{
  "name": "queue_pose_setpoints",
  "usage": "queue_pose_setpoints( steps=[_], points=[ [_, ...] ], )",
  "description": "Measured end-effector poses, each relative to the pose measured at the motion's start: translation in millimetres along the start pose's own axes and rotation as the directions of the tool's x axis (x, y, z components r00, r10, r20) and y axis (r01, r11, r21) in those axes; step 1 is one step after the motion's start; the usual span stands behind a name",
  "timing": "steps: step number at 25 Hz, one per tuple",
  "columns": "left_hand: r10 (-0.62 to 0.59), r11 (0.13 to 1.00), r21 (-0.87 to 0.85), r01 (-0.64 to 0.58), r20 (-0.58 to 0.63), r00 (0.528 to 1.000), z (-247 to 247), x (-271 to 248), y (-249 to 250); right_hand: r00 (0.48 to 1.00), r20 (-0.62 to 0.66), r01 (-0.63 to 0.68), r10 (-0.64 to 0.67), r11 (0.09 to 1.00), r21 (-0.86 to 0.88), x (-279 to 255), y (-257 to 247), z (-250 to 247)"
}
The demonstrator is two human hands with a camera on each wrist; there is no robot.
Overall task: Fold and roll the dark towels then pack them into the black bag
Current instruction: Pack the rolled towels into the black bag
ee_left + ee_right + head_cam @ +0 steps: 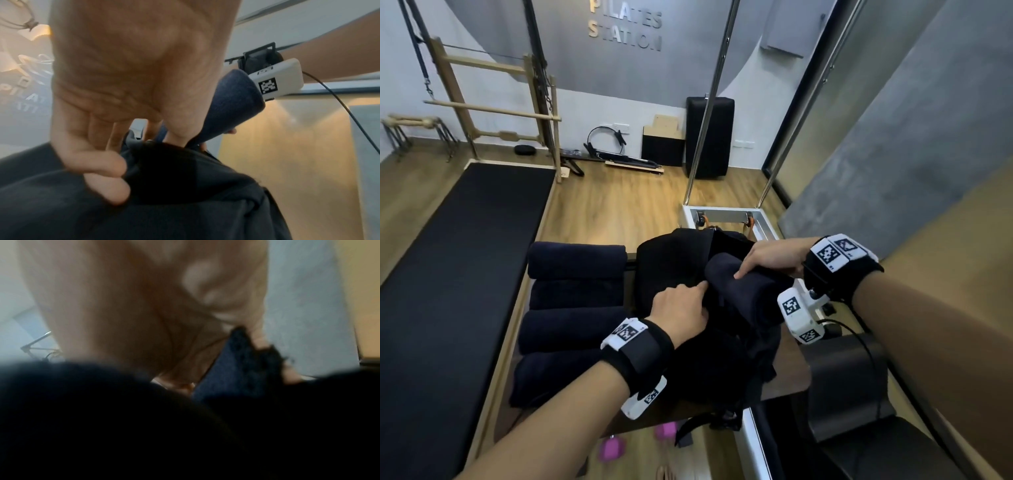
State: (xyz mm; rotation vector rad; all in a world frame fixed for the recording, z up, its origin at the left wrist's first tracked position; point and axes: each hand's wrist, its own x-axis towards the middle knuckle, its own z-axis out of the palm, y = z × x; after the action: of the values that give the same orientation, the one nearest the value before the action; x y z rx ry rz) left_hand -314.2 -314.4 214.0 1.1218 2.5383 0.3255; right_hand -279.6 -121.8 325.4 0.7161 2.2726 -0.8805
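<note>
The black bag (pixel 671 260) lies on a wooden table (pixel 787 377), its far end at the table's far edge beside a white metal frame (pixel 726 214); four rolled towels (pixel 575 291) fill the table's left side, leaving little free surface. The left hand (pixel 681 311) pinches the bag's opening edge, fingers curled on the fabric. The right hand (pixel 774 257) grips a rolled dark towel (pixel 743 284), fingers wrapped over it, its end at the bag's mouth.
</note>
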Motion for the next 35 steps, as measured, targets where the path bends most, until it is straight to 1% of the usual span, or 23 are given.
queue_pose_setpoints(
  steps=[1,2,4,6,8,10,13,14,16,18,21,23,25,27,29,30,31,32,33,35],
  points=[
    [-0.01,0.998,-0.056,0.011,0.005,1.0,-0.5,0.1,2.4,1.0,-0.004,-0.003,0.003,0.999,-0.043,7.4,-2.2,1.2],
    [-0.016,0.993,-0.114,0.013,-0.021,1.0,-1.9,-0.7,4.8,1.0,-0.022,-0.013,0.012,0.997,-0.071,15.2,-4.5,2.0],
    [-0.032,0.975,-0.221,0.005,-0.118,0.992,-6.7,-4.3,9.9,0.997,-0.075,-0.042,0.032,0.99,-0.136,32.5,-8.8,4.4],
    [-0.064,0.955,-0.297,0.01,-0.174,0.983,-12.5,-9.6,14.2,0.993,-0.111,-0.052,0.036,0.989,-0.14,53.2,-14.1,7.8],
    [-0.078,0.941,-0.337,0.014,-0.175,0.981,-18.0,-14.5,15.2,0.988,-0.154,-0.046,0.031,0.995,-0.092,71.6,-22.3,14.7],
    [-0.06,0.939,-0.343,-0.008,-0.186,0.981,-21.8,-19.2,12.7,0.981,-0.195,-0.007,0.001,1.0,-0.027,90.1,-29.4,26.4],
    [0.05,0.958,-0.269,-0.103,-0.196,0.979,-24.7,-26.4,6.3,0.969,-0.245,0.058,-0.039,0.996,0.073,115.5,-31.1,46.3],
    [0.078,0.966,-0.226,-0.121,-0.192,0.978,-24.8,-27.8,2.9,0.961,-0.267,0.093,-0.075,0.994,0.055,124.0,-30.2,50.7],
    [0.08,0.976,-0.186,-0.115,-0.189,0.979,-24.2,-28.9,-3.5,0.946,-0.301,0.107,-0.123,0.992,-0.069,134.7,-30.3,55.7],
    [0.049,0.979,-0.184,-0.087,-0.206,0.977,-22.4,-27.3,-5.8,0.941,-0.3,0.107,-0.158,0.978,-0.18,135.3,-31.6,58.1],
    [0.021,0.978,-0.2,-0.064,-0.21,0.978,-21.5,-24.4,-0.7,0.938,-0.313,0.08,-0.147,0.973,-0.218,127.0,-30.1,54.5],
    [0.006,0.973,-0.226,-0.052,-0.2,0.98,-19.8,-22.4,0.3,0.955,-0.269,0.063,-0.126,0.971,-0.23,111.3,-31.7,47.2],
    [-0.006,0.959,-0.278,-0.054,-0.212,0.977,-16.5,-22.2,-2.0,0.965,-0.224,0.057,-0.138,0.941,-0.334,91.0,-37.6,32.5],
    [-0.015,0.928,-0.363,-0.077,-0.245,0.969,-12.5,-23.3,-6.0,0.948,-0.271,0.034,-0.165,0.903,-0.428,67.7,-49.4,10.0],
    [-0.061,0.865,-0.492,-0.099,-0.298,0.953,-7.3,-25.5,-13.9,0.914,-0.361,0.022,-0.186,0.91,-0.414,51.2,-66.5,-10.2],
    [-0.106,0.824,-0.558,-0.1,-0.325,0.94,-4.1,-26.0,-20.3,0.889,-0.404,0.051,-0.217,0.923,-0.382,48.1,-78.1,-16.3],
    [-0.164,0.774,-0.626,-0.094,-0.341,0.926,-0.7,-26.5,-28.4,0.864,-0.429,0.117,-0.263,0.934,-0.337,48.6,-90.8,-18.3],
    [-0.234,0.702,-0.708,-0.079,-0.334,0.913,1.9,-26.9,-37.9,0.85,-0.42,0.204,-0.318,0.934,-0.295,51.4,-106.0,-14.1],
    [-0.314,0.592,-0.804,-0.056,-0.294,0.903,4.3,-26.7,-46.0,0.85,-0.38,0.278,-0.365,0.923,-0.265,55.3,-119.4,-5.3],
    [-0.479,0.285,-0.959,-0.01,-0.151,0.865,7.1,-30.3,-67.8,0.86,-0.268,0.36,-0.435,0.888,-0.288,73.8,-149.8,28.7]
  ],
)
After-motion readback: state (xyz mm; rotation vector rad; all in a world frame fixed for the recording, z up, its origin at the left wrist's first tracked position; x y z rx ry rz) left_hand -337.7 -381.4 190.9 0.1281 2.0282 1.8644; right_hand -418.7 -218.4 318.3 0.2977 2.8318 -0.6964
